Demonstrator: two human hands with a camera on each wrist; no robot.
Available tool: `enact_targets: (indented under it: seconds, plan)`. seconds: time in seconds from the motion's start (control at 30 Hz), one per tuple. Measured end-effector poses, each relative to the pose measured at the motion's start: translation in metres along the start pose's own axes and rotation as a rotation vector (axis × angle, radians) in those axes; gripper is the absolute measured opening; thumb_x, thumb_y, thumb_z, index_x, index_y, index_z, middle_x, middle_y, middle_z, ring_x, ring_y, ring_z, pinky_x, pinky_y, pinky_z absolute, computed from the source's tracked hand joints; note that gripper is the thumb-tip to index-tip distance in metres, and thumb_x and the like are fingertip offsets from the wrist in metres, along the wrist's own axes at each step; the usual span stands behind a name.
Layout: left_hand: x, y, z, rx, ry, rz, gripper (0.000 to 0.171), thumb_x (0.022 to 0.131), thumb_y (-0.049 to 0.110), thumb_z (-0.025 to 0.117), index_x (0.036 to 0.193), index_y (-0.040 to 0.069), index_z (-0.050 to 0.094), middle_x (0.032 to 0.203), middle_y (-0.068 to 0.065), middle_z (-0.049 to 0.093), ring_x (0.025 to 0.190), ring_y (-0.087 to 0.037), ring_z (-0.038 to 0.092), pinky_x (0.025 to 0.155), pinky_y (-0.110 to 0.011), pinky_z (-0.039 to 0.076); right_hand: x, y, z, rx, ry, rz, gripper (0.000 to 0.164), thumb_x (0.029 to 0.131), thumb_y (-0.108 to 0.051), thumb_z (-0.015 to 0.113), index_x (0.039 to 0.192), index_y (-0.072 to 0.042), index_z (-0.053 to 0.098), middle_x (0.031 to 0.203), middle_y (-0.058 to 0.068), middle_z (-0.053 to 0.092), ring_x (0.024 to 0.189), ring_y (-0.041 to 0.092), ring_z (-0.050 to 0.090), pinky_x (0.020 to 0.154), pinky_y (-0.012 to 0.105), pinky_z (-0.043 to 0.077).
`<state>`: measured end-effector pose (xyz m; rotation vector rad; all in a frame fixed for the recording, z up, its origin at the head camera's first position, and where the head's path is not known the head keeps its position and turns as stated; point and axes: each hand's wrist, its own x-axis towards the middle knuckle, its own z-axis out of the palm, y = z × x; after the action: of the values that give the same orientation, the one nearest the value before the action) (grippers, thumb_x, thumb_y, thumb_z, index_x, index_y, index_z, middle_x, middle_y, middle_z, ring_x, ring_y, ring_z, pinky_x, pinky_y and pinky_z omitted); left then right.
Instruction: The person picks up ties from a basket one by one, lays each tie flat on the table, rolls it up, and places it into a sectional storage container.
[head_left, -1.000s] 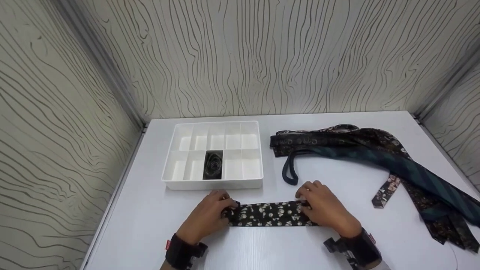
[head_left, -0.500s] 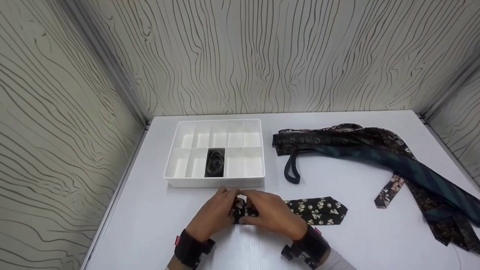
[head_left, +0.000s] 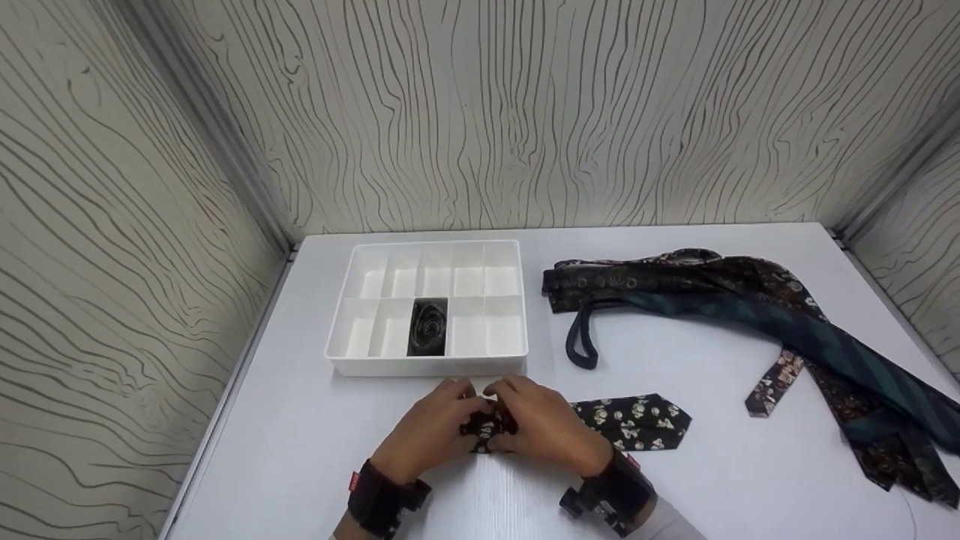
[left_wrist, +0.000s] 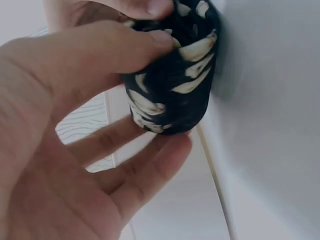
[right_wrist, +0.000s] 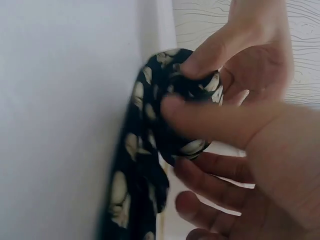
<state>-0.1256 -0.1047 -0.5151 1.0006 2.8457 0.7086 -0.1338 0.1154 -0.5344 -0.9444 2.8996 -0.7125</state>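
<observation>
Black-and-cream tie (left_wrist: pixel 170 95) is partly rolled, its coil down at the bench (head_left: pixel 300 435), held between the two hands. The left hand (head_left: pixel 429 433) has its fingers clamped on the coil's left side, thumb at the edge of the roll. The right hand (head_left: pixel 553 431) pinches the same coil from the right, thumb against the spiral end and other fingers curving round the far side. Past the right fingers, the tie's loose pointed end lies flat on the bench. Just beyond the fingertips sits a white divided tray (head_left: pixel 427 366), with one dark roll (head_left: pixel 428 328) standing in the middle compartment of its near row. Farther out, to the right of the fingers, a green striped tie (head_left: pixel 757 315) lies across dark patterned ties (head_left: pixel 622 279). Behind everything rises a wood-grain panel (head_left: pixel 465 112).
</observation>
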Motion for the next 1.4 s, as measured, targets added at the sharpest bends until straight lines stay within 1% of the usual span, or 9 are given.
enact_targets:
  seconds: [0.23,0.4,0.57,0.8,0.87,1.0,1.1,1.27,1.4]
  plan:
    - [0.004,0.003,0.008,0.040,0.003,0.017,0.050,0.082,0.019,0.088,0.127,0.017,0.066,0.116,0.003,0.065,0.106,-0.013,0.061,0.094,-0.031,0.057,-0.005,0.007,-0.001,-0.068,0.036,-0.006,0.047,0.080,-0.028,0.091,0.118,-0.013,0.068,0.110,-0.002,0.066,0.099,0.016,0.063,0.082,0.035,0.058]
    - [0.005,0.005,0.009,0.049,0.020,0.047,0.048,0.077,0.016,0.090,0.122,0.021,0.073,0.113,0.004,0.066,0.105,-0.013,0.061,0.094,-0.032,0.056,-0.010,0.010,-0.005,-0.020,-0.001,-0.002,0.054,0.079,-0.039,0.091,0.124,-0.019,0.067,0.117,-0.004,0.064,0.103,0.014,0.058,0.086,0.034,0.056]
    - [0.008,0.008,0.014,0.002,0.008,0.068,0.049,0.080,0.018,0.089,0.126,0.022,0.073,0.118,0.004,0.065,0.108,-0.012,0.061,0.095,-0.031,0.056,-0.016,0.015,-0.005,-0.043,0.023,-0.016,0.048,0.079,-0.031,0.091,0.118,-0.018,0.067,0.113,-0.005,0.067,0.100,0.014,0.058,0.087,0.034,0.056]
    - [0.010,0.009,0.018,0.020,0.023,0.116,0.036,0.081,0.017,0.088,0.115,0.025,0.077,0.113,0.007,0.066,0.104,-0.011,0.060,0.091,-0.028,0.055,-0.027,0.017,-0.013,0.054,-0.063,0.013,0.057,0.086,-0.040,0.085,0.135,-0.017,0.067,0.128,-0.003,0.068,0.111,0.015,0.059,0.094,0.038,0.056]
    - [0.009,0.009,0.018,-0.012,0.007,0.108,0.037,0.083,0.018,0.088,0.117,0.025,0.076,0.116,0.007,0.065,0.107,-0.011,0.060,0.094,-0.027,0.055,-0.030,0.019,-0.015,0.074,-0.069,0.005,0.051,0.091,-0.034,0.081,0.136,-0.016,0.068,0.129,-0.002,0.070,0.111,0.015,0.059,0.094,0.037,0.056]
    - [0.008,0.008,0.018,-0.164,-0.037,0.052,0.046,0.087,0.017,0.086,0.129,0.024,0.070,0.125,0.010,0.064,0.116,-0.008,0.059,0.102,-0.029,0.055,-0.033,0.024,-0.015,0.089,-0.038,-0.025,0.045,0.094,-0.022,0.078,0.138,-0.015,0.069,0.129,-0.003,0.070,0.110,0.014,0.058,0.093,0.035,0.056]
    - [0.008,0.008,0.019,-0.258,-0.050,0.013,0.051,0.088,0.016,0.084,0.133,0.024,0.065,0.128,0.010,0.065,0.117,-0.006,0.060,0.103,-0.031,0.055,-0.035,0.025,-0.013,0.076,0.014,-0.039,0.046,0.094,-0.024,0.080,0.138,-0.018,0.070,0.126,-0.005,0.067,0.108,0.012,0.057,0.090,0.033,0.056]
    - [0.009,0.008,0.020,-0.286,-0.059,-0.021,0.057,0.086,0.012,0.083,0.137,0.025,0.061,0.130,0.006,0.065,0.119,-0.008,0.062,0.104,-0.034,0.056,-0.038,0.024,-0.012,0.054,0.037,-0.021,0.056,0.088,-0.035,0.086,0.139,-0.019,0.069,0.117,-0.005,0.063,0.104,0.010,0.059,0.088,0.032,0.058]
    - [0.008,0.008,0.020,-0.277,-0.069,-0.037,0.063,0.084,0.016,0.085,0.140,0.024,0.058,0.130,0.005,0.065,0.117,-0.008,0.062,0.103,-0.033,0.056,-0.037,0.022,-0.009,0.027,0.029,0.021,0.052,0.083,-0.027,0.089,0.129,-0.013,0.070,0.115,-0.003,0.069,0.102,0.012,0.062,0.088,0.035,0.059]
